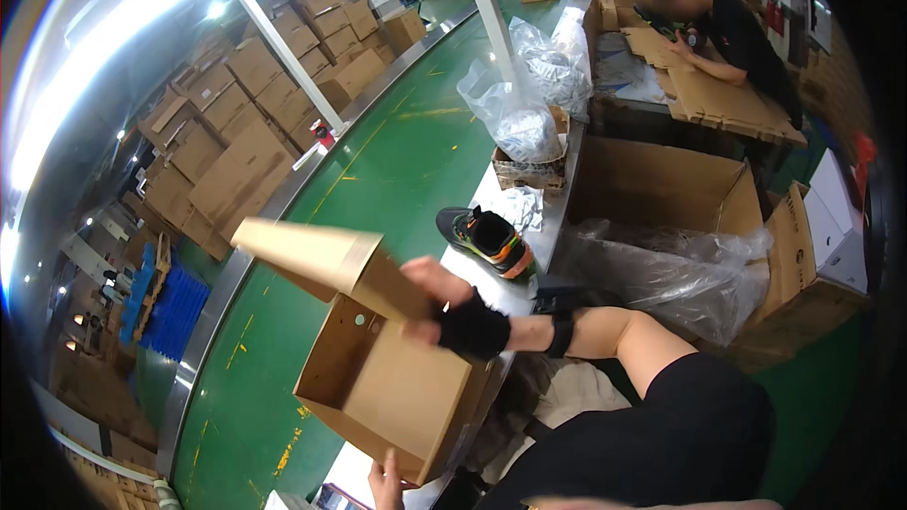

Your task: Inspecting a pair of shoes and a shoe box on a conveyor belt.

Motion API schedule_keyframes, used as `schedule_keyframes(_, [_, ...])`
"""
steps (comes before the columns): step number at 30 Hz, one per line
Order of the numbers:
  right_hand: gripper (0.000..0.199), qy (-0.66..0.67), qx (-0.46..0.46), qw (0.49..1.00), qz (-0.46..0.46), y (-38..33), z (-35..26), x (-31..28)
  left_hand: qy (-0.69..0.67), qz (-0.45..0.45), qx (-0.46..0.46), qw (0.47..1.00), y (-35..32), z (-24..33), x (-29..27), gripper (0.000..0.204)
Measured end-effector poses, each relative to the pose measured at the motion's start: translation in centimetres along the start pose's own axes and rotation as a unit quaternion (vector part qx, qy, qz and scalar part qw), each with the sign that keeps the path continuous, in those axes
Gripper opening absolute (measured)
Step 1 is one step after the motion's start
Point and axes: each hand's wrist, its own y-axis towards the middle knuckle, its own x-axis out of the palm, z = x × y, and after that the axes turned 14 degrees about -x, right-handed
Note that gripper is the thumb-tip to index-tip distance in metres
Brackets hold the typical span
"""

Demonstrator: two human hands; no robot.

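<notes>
A brown cardboard shoebox [392,387] stands with its top uncovered on the near side of the green conveyor belt; its visible inside is bare. My left hand [385,484] grips the box's near wall, low in the view. Tilted above the far end of the box is its lid [326,260], blurred by motion. In a black wrist covering, my right hand [453,312] holds the lid by its right end; the fingers are partly smeared. Just beyond that hand, a black shoe [487,241] with orange and green parts rests on a white surface, touched by neither hand.
Bags of crumpled paper [529,132] stand along the belt's right side. To my right is a large carton [661,179] with clear plastic in it. Behind it a co-worker [727,47] handles flat cardboard. Stacked cartons [246,132] line the belt's far side.
</notes>
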Motion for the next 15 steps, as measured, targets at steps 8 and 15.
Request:
schedule_keyframes(8, [0.027, 0.121, 0.311, 0.927, 0.173, -8.2, 10.4, -8.9, 0.026, 0.029, 0.052, 0.998, -1.5, -2.9, -1.3, 0.070])
schedule_keyframes(15, [0.031, -0.094, 0.121, 0.960, 0.234, -0.1, -0.9, -2.5, 0.043, 0.035, 0.014, 0.998, -1.3, -2.9, -2.6, 0.071])
